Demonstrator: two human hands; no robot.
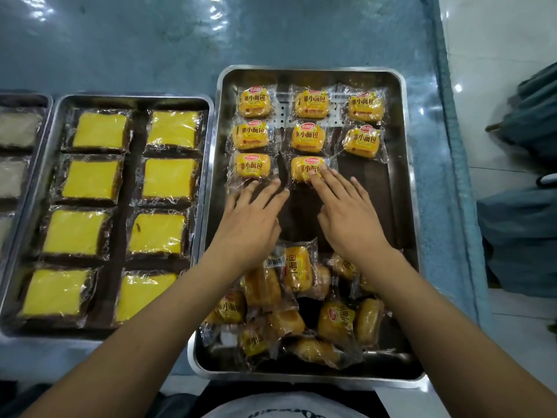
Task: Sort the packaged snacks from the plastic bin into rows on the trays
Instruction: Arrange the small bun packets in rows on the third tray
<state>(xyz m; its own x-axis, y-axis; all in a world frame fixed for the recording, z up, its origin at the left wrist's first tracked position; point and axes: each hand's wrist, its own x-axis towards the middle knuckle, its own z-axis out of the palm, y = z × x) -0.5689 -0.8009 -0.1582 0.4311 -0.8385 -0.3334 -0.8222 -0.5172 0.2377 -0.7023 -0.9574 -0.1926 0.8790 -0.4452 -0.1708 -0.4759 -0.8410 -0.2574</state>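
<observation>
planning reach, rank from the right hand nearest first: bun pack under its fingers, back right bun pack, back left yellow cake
1. The bun pack touched by the right hand, third row, middle.
2. The back right bun pack, far corner of the same tray.
3. The back left yellow cake, on the neighbouring tray to the left.

Shiny metal tray (404,164), glossy plastic pkgs (307,168)

Right steel tray (408,176): eight yellow bread packets (307,137) flat, label up, in rows of three, three, two at the far end; loose pile (336,321) at the near end. Left tray (132,98): eight wrapped cake slices (90,179), two columns.
</observation>
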